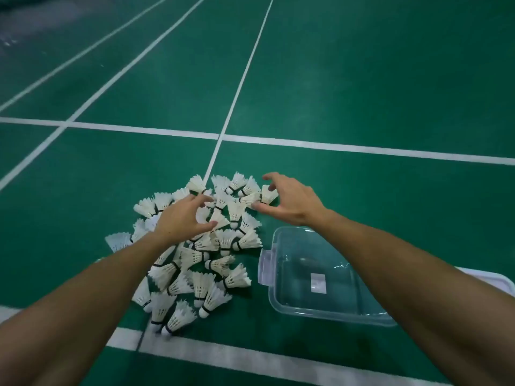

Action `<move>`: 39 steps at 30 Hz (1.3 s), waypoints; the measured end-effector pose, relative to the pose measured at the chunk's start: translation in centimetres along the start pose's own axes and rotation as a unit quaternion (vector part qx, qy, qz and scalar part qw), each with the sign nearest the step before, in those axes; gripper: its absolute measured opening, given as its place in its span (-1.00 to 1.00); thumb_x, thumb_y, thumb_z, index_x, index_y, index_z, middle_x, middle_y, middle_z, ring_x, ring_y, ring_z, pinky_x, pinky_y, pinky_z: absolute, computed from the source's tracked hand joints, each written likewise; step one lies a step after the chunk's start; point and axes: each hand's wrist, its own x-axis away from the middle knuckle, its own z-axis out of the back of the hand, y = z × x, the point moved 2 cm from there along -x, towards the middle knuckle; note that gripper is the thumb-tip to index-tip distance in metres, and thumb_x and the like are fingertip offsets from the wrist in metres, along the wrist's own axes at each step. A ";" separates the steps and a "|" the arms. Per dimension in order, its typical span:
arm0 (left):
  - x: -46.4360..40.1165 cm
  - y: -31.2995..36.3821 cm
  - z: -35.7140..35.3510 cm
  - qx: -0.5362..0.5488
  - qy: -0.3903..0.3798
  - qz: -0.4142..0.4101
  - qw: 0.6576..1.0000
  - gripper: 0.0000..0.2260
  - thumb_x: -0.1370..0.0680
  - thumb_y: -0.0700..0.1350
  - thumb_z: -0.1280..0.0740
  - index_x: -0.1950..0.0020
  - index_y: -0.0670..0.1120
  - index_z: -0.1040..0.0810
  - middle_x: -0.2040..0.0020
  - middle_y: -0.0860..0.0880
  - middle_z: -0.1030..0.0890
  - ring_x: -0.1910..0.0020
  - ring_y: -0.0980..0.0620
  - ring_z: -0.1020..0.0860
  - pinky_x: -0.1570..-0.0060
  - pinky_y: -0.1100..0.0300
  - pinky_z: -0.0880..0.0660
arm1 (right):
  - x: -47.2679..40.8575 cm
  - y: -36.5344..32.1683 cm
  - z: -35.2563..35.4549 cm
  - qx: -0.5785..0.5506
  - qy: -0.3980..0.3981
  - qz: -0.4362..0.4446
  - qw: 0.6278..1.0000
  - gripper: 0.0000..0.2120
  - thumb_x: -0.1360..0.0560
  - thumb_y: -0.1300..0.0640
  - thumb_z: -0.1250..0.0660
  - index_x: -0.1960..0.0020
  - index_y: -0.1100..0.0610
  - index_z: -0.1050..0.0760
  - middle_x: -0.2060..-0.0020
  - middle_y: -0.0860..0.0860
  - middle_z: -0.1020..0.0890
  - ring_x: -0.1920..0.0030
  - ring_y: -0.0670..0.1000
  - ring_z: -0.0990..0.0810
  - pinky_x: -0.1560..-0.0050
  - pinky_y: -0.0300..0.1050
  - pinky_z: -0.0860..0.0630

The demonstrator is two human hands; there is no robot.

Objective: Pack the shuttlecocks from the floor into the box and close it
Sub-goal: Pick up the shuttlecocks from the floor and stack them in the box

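- Reaching out over the pile, both hands hover at its far side: the left hand [182, 215] has its fingers [204, 199] spread and curled above the middle of the heap, gripping nothing that shows.
- The right hand [289, 201] is open too, thumb and forefinger set either side of one shuttlecock [269, 194] at the far right edge of the pile, not yet closed on it as far as can be seen.
- The shuttlecocks [206, 246] lie in a loose heap on the green floor [362, 93], many overlapping, corks pointing every way.
- The box [320, 277], clear plastic, sits just right of the heap, partly under the right forearm; it looks empty apart from a small pale label on its bottom.
- A pale lid [498, 282] shows beyond the forearm, beside the box and off it.
- Judged from this, packing has barely begun: the whole pile is left to move, then the lid to fit.
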 end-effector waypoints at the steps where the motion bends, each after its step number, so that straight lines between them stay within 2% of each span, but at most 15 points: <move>1: -0.4 0.1 -0.4 -0.006 0.000 -0.005 1.000 -0.41 -0.49 0.33 -0.42 -0.46 0.15 -0.45 -0.28 0.05 -0.60 -0.03 0.12 -0.56 0.03 0.13 -0.59 | -0.2 -0.1 -0.3 0.002 -0.003 0.006 1.000 -0.17 -0.50 -0.53 -0.21 -0.58 -0.04 -0.25 -0.34 -0.02 -0.59 -0.26 0.03 -0.57 -0.20 0.13 -0.55; 5: -3.0 0.0 -2.8 -0.053 -0.033 -0.018 0.998 -0.44 -0.51 0.33 -0.40 -0.47 0.23 -0.42 -0.30 0.03 -0.58 -0.18 0.05 -0.56 -0.11 0.03 -0.58 | -2.3 0.0 -2.2 0.012 -0.045 0.016 0.999 -0.19 -0.49 -0.52 -0.22 -0.58 -0.08 -0.23 -0.28 -0.03 -0.62 -0.13 0.00 -0.61 -0.18 0.14 -0.59; 8: -5.4 0.2 -4.6 -0.094 -0.048 -0.031 0.994 -0.44 -0.52 0.30 -0.40 -0.48 0.27 -0.37 -0.31 0.05 -0.59 -0.25 0.01 -0.54 -0.21 -0.02 -0.53 | -4.1 0.5 -4.0 0.024 -0.077 0.026 0.996 -0.25 -0.49 -0.46 -0.30 -0.54 -0.14 -0.23 -0.19 -0.05 -0.67 -0.09 0.02 -0.62 -0.15 0.09 -0.60; 11: -7.0 0.6 -6.1 -0.112 -0.078 -0.025 0.990 -0.36 -0.50 0.31 -0.44 -0.52 0.25 -0.31 -0.20 0.13 -0.65 -0.28 0.02 -0.56 -0.38 -0.16 -0.41 | -5.5 0.7 -6.4 0.022 -0.128 0.020 0.991 -0.32 -0.49 -0.32 -0.41 -0.50 -0.18 -0.26 -0.08 -0.08 -0.69 -0.06 0.04 -0.64 -0.09 0.07 -0.62; 15: -8.9 0.2 -7.1 -0.150 -0.105 -0.031 0.983 -0.25 -0.44 0.39 -0.45 -0.55 0.27 -0.25 -0.05 0.22 -0.71 -0.27 0.03 -0.55 -0.35 -0.16 -0.37 | -6.7 1.1 -9.2 -0.017 -0.170 -0.002 0.985 -0.34 -0.48 -0.08 -0.48 -0.50 -0.18 -0.26 0.02 -0.09 -0.68 0.02 0.02 -0.65 -0.01 0.06 -0.65; 18: -9.9 -0.5 -8.1 -0.122 -0.116 -0.021 0.986 -0.33 -0.44 0.36 -0.46 -0.49 0.26 -0.34 0.04 0.25 -0.71 -0.21 0.09 -0.58 -0.36 -0.16 -0.33 | -7.4 1.9 -10.5 -0.055 -0.178 -0.022 0.982 -0.32 -0.50 0.10 -0.48 -0.53 -0.16 -0.29 0.03 -0.09 -0.69 0.00 0.00 -0.64 0.12 -0.03 -0.57; 21: -10.6 -0.6 -8.7 -0.078 -0.091 -0.015 0.993 -0.55 -0.48 0.26 -0.50 -0.31 0.21 -0.50 0.14 0.26 -0.69 -0.03 0.19 -0.63 -0.31 -0.06 -0.34 | -7.6 2.4 -11.3 -0.093 -0.167 -0.028 0.981 -0.32 -0.50 0.24 -0.48 -0.51 -0.15 -0.32 0.11 -0.14 -0.66 0.05 -0.05 -0.63 0.24 -0.14 -0.44; 23: -10.7 -0.6 -8.6 -0.054 -0.073 -0.010 0.996 -0.67 -0.47 0.24 -0.52 -0.16 0.18 -0.56 0.19 0.27 -0.67 0.03 0.20 -0.62 -0.29 -0.03 -0.36 | -7.6 2.7 -10.9 -0.119 -0.146 -0.031 0.982 -0.32 -0.49 0.28 -0.49 -0.49 -0.14 -0.36 0.16 -0.14 -0.65 0.10 -0.09 -0.63 0.23 -0.14 -0.47; 26: -10.4 -0.3 -7.2 0.001 -0.025 0.002 1.000 -0.76 -0.46 0.23 -0.53 0.01 0.18 -0.60 0.23 0.29 -0.67 0.09 0.24 -0.64 -0.22 0.01 -0.45 | -7.2 3.2 -8.8 -0.142 -0.096 -0.030 0.985 -0.36 -0.46 0.27 -0.48 -0.43 -0.14 -0.40 0.17 -0.13 -0.69 0.12 -0.11 -0.65 0.06 0.08 -0.65; 30: -8.9 1.5 -2.7 0.122 0.026 -0.002 0.992 -0.86 -0.48 0.14 -0.54 0.09 0.17 -0.63 0.25 0.27 -0.68 0.21 0.32 -0.63 0.03 0.13 -0.59 | -5.3 3.1 -2.6 -0.180 -0.053 -0.005 0.982 -0.42 -0.49 0.27 -0.48 -0.43 -0.07 -0.43 0.15 -0.10 -0.71 0.14 -0.10 -0.69 -0.06 0.12 -0.67; 33: -7.1 4.0 1.8 0.171 0.054 -0.025 0.983 -0.88 -0.49 0.07 -0.54 0.06 0.08 -0.68 0.22 0.25 -0.69 0.23 0.34 -0.62 0.15 0.23 -0.53 | -2.5 2.7 3.7 -0.188 -0.029 0.024 0.981 -0.46 -0.51 0.25 -0.48 -0.41 -0.05 -0.44 0.14 -0.06 -0.71 0.16 -0.06 -0.70 -0.07 0.04 -0.68; 36: -5.3 7.1 5.8 0.196 0.064 -0.063 0.976 -0.87 -0.48 0.02 -0.54 0.04 0.03 -0.70 0.20 0.22 -0.69 0.18 0.32 -0.64 0.14 0.29 -0.49 | 2.3 3.2 8.5 -0.210 0.006 0.024 0.977 -0.50 -0.50 0.25 -0.48 -0.37 -0.06 -0.46 0.15 -0.03 -0.71 0.22 -0.04 -0.71 0.05 -0.13 -0.66; 39: -4.0 10.5 9.0 0.200 0.068 -0.107 0.971 -0.82 -0.46 0.07 -0.54 0.03 0.03 -0.70 0.18 0.19 -0.70 0.16 0.28 -0.65 0.09 0.27 -0.55 | 8.6 5.3 8.7 -0.260 0.022 -0.018 0.965 -0.53 -0.52 0.28 -0.47 -0.34 -0.04 -0.48 0.17 -0.01 -0.68 0.30 -0.02 -0.69 0.13 -0.03 -0.65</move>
